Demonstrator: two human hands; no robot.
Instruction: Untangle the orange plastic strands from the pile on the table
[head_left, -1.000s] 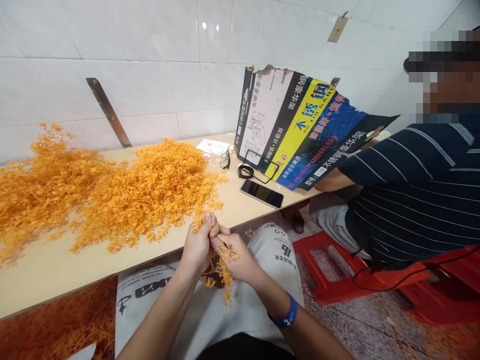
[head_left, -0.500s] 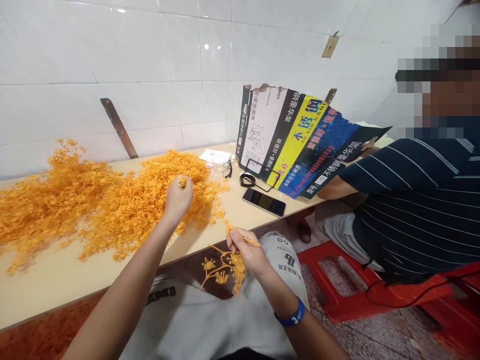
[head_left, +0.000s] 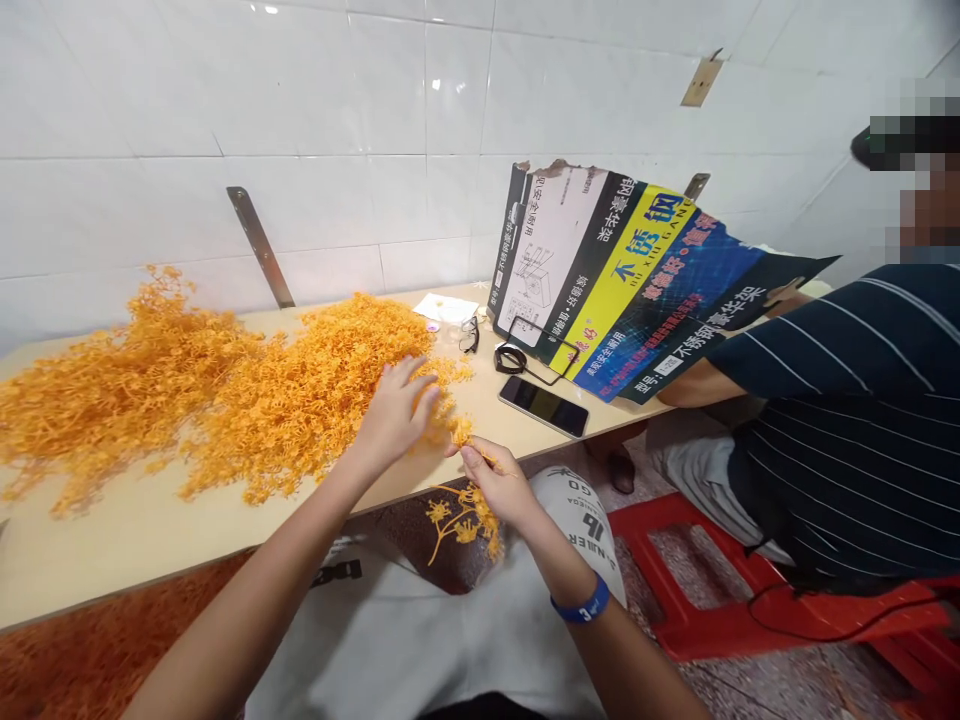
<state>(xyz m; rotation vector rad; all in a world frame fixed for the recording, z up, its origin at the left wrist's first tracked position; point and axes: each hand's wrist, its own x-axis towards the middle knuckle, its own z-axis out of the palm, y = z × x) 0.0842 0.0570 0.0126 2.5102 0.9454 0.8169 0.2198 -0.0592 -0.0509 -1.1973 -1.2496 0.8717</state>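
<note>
A big heap of orange branched plastic flower sprigs [head_left: 322, 380] covers the left and middle of the table. My left hand [head_left: 394, 415] is over the heap's right edge, fingers spread, with nothing visible in it. Near the table's front edge, my right hand [head_left: 495, 480] pinches an orange flower sprig [head_left: 465, 525] between thumb and fingers. The branches of this sprig hang below the hand, over my lap, and a small tuft shows above the fingertips. My right palm hides part of the stem.
On the table [head_left: 97, 560] lie a phone [head_left: 544, 405], a black band [head_left: 510, 360], glasses [head_left: 469, 335] and a white paper [head_left: 446, 308]. A printed cardboard sheet [head_left: 600, 280] stands between me and a person [head_left: 847, 430] at right. A red stool [head_left: 690, 570] is beside me.
My left hand has opened from a fist and come right and down, closer to my right hand. My right hand keeps its sprig. The view has shifted slightly left.
</note>
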